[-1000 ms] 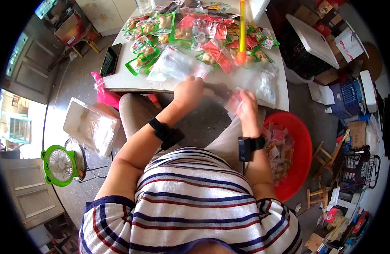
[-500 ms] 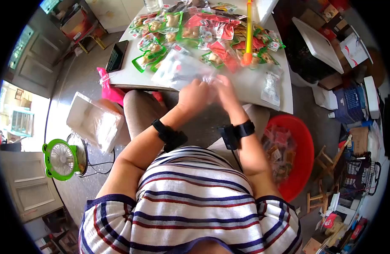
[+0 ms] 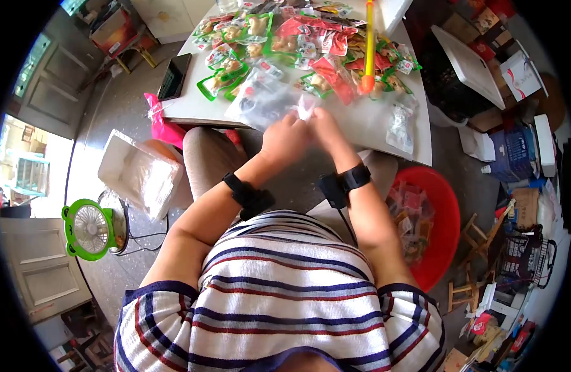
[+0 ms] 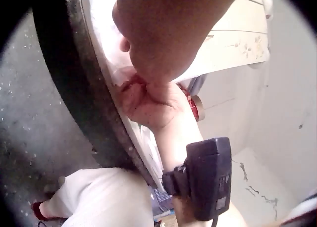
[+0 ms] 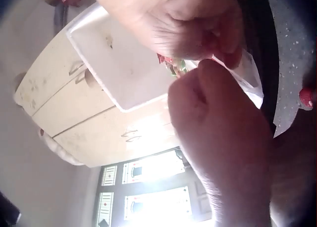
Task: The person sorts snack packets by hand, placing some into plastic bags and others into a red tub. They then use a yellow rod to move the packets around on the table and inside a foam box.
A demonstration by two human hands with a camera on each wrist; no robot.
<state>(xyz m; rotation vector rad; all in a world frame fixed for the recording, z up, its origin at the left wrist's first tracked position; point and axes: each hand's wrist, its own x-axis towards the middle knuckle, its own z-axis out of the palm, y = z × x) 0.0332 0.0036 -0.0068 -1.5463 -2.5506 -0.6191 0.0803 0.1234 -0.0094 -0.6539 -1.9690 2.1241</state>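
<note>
At the table's front edge in the head view, my left hand (image 3: 284, 137) and right hand (image 3: 326, 129) meet, fingers curled round the gathered edge of a clear plastic bag (image 3: 264, 102). A whitish crumpled part of it (image 3: 306, 106) stands up between them. The bag lies toward the left on the white table (image 3: 202, 110). In the left wrist view my left hand (image 4: 173, 34) is close above the right hand (image 4: 153, 105); the fingertips are mostly hidden. Behind the bag lie green-edged packets (image 3: 223, 77) and a red packet (image 3: 335, 77).
More packets cover the back of the table, with a yellow tube (image 3: 370, 46) across them. A clear packet (image 3: 400, 127) lies at the right, a phone (image 3: 174, 77) at the left edge. Beside the table are a red basin (image 3: 443, 229) of packets, a white box (image 3: 121, 164) and a fan (image 3: 88, 229).
My right hand has moved left from the table's right front to meet the left hand at the bag. The hands have stayed together since, and the view has shifted slightly.
</note>
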